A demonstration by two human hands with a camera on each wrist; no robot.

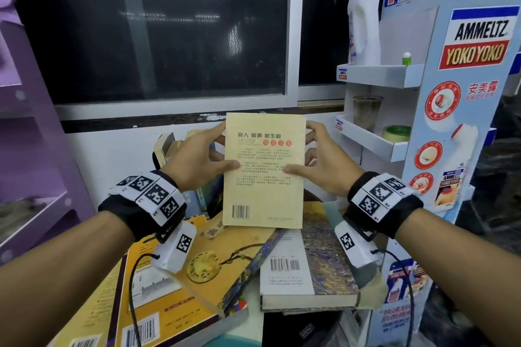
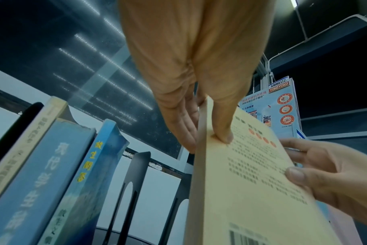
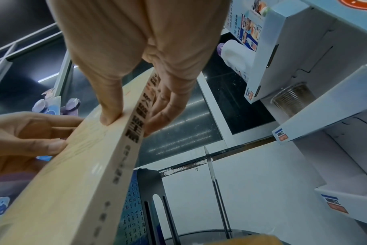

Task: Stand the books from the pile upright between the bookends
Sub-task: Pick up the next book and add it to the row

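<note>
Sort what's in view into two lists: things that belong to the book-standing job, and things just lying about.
Part of the job:
- yellow book, pinched by left hand and right hand
- pile of books
- black bookend
- books already upright

Just lying about:
- white bottle with purple cap
- tape roll
- plastic cup
- Ammeltz display stand

Head view: I look forward and down, close over the pale yellow paperback book. Wrist views: mine look up along each palm, very near it. All share that book; both wrist views share the black metal bookends.
</note>
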